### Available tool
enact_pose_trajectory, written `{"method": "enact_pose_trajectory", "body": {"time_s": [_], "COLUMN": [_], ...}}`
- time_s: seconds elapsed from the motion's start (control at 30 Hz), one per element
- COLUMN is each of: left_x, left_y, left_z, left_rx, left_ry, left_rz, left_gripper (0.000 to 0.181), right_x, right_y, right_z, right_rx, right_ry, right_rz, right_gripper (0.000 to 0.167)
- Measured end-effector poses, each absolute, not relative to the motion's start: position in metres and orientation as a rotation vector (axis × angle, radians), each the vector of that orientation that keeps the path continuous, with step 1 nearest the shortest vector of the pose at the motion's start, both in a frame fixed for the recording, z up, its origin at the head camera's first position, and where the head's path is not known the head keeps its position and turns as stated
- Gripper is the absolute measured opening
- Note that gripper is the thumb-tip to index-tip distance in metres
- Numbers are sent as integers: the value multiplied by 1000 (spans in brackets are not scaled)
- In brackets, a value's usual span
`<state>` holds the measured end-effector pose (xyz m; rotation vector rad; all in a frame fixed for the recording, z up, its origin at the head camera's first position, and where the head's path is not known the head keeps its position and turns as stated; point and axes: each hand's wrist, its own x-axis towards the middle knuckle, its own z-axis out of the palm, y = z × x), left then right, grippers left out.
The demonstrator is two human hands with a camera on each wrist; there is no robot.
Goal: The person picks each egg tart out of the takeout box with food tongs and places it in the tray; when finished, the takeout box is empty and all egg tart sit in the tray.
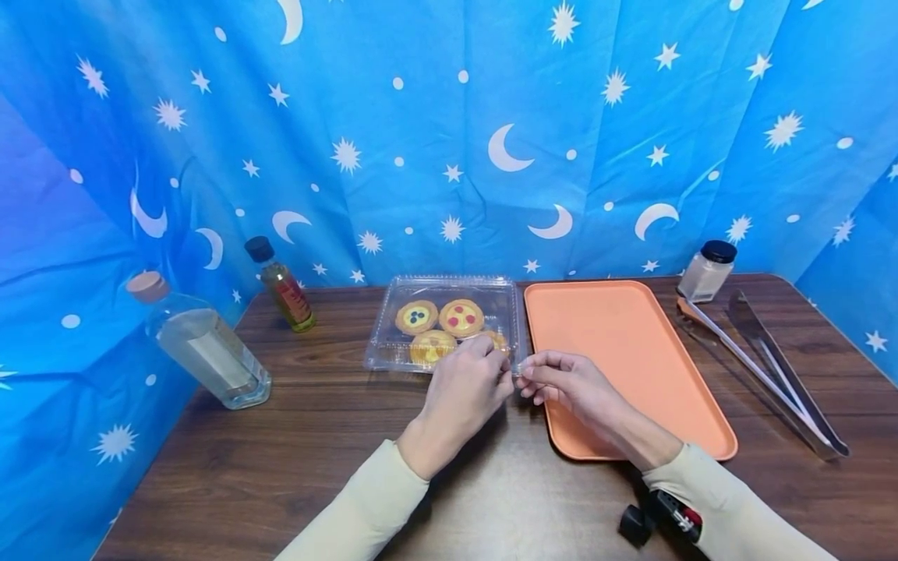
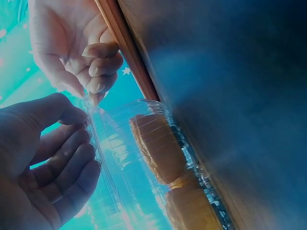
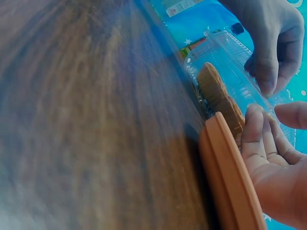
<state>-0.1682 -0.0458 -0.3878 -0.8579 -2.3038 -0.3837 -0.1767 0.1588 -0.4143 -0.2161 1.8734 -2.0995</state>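
A clear plastic clamshell box (image 1: 452,285) holds several tarts, one topped with dark blue berries (image 1: 417,317), one with red pieces (image 1: 461,318). A plain yellow tart (image 1: 429,347) sits in front, and another is partly hidden behind my left hand (image 1: 464,383). That hand pinches the box's rim (image 2: 103,163) close to the front right corner. At the corner itself, my right hand (image 1: 578,386) has its thumb and fingertips on the plastic edge. Both hands nearly meet there. The lid lies over the tarts; whether its corner is lifted is too small to tell.
An orange tray (image 1: 617,343) lies right of the box, under my right forearm. Metal tongs (image 1: 779,382) and a black-capped jar (image 1: 707,273) are farther right. A large clear bottle (image 1: 210,351) and a small oil bottle (image 1: 286,292) stand at left. A patterned blue curtain (image 1: 421,140) hangs behind.
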Motion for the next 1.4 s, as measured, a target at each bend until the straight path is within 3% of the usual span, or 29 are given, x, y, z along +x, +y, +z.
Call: {"method": "enact_pose_trajectory", "body": {"time_s": [0.8, 1.1, 1.4], "left_x": [-168, -169, -168], "left_y": [-45, -45, -43], "left_z": [-388, -392, -390], "left_rx": [-857, -834, -846], "left_ry": [-2281, -2232, -2241], "left_rz": [-412, -401, -425], "left_gripper": [5, 19, 11], "right_x": [-170, -171, -170], "right_y": [153, 152, 151], "right_z": [-414, -417, -416], "right_rx": [-239, -254, -242], "right_ry": [2038, 2048, 2077], "right_rz": [-2063, -2073, -2067], "right_gripper": [18, 15, 13]}}
